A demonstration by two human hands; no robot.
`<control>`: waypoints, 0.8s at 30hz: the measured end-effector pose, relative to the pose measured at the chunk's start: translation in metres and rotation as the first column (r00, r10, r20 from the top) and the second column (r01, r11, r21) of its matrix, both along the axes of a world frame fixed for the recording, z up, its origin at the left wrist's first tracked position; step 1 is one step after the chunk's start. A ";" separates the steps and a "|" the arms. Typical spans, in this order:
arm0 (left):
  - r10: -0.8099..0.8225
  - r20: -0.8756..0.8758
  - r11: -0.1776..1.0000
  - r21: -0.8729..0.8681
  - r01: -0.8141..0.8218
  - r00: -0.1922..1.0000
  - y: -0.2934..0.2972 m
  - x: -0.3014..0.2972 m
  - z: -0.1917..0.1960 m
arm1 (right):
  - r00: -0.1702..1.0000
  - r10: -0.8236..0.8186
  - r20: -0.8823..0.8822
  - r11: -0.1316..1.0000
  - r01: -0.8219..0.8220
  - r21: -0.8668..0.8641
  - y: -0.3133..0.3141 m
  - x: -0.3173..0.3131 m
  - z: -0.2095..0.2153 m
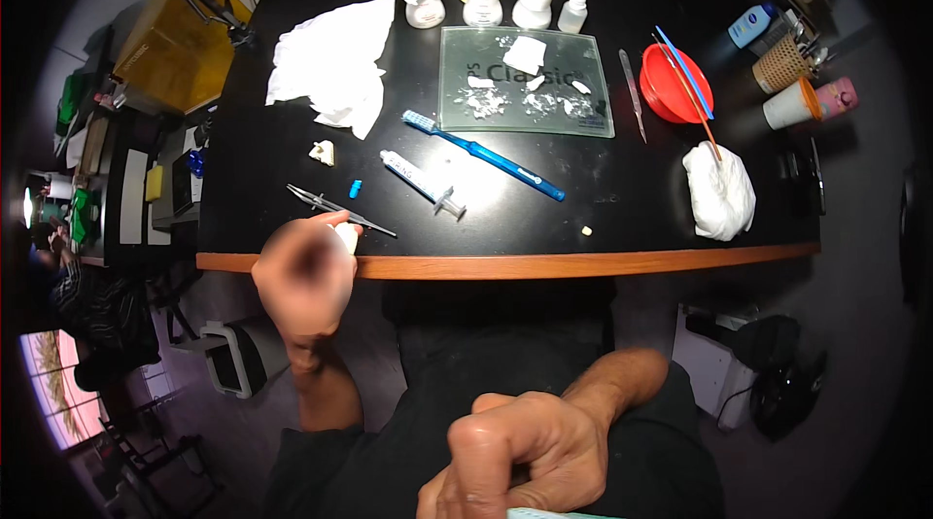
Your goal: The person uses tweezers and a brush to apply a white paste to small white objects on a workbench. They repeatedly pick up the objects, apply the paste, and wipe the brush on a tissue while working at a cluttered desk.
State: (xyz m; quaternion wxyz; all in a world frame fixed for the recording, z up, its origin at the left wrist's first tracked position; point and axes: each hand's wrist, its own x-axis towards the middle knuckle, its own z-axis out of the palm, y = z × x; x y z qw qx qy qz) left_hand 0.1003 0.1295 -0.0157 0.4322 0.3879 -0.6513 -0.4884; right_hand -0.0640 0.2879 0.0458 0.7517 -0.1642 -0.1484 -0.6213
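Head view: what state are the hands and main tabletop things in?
Left hand, pinching a small white piece
Right hand, fingers curled; grip unclear
Syringe, lying down
Toothbrush, lying down
Slim dark tool, lying down
Small blue piece, lying loose
Glass slab, strewn with white bits
Red bowl, apparently upright
White cloth, spread, rumpled
White wad, bunched up
Dropper bottle, standing upright

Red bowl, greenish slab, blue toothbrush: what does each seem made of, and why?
Red bowl: probably smooth plastic or rubber; even, saturated colour.
Greenish slab: likely smooth glass; pale green edge, though acrylic is possible.
Blue toothbrush: likely glossy plastic; bright, moulded-looking handle.
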 end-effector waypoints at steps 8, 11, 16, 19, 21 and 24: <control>-0.012 0.017 1.000 -0.011 0.013 1.000 -0.004 -0.007 0.001 | 1.000 -0.007 0.000 0.999 0.007 0.050 -0.002 -0.002 -0.008; -0.007 -0.012 1.000 -0.022 0.007 1.000 -0.001 0.002 0.002 | 0.997 0.061 -0.046 0.998 -0.062 -0.013 -0.001 0.001 -0.009; -0.060 0.008 0.998 -0.028 0.060 0.998 -0.007 -0.010 0.002 | 0.999 0.043 0.005 0.999 -0.043 -0.021 0.000 -0.012 -0.006; -0.051 -0.011 0.999 -0.017 0.051 0.999 -0.007 -0.011 0.002 | 1.000 -0.014 -0.001 1.000 0.014 -0.027 -0.001 -0.017 -0.008; -0.056 -0.010 0.998 -0.026 0.055 0.998 -0.009 -0.014 0.004 | 0.997 -0.080 0.007 0.995 0.080 -0.061 -0.002 -0.016 -0.016; -0.078 0.027 0.996 -0.052 0.079 0.997 -0.015 -0.023 0.001 | 0.991 -0.113 -0.077 0.994 0.112 -0.016 -0.005 -0.024 -0.015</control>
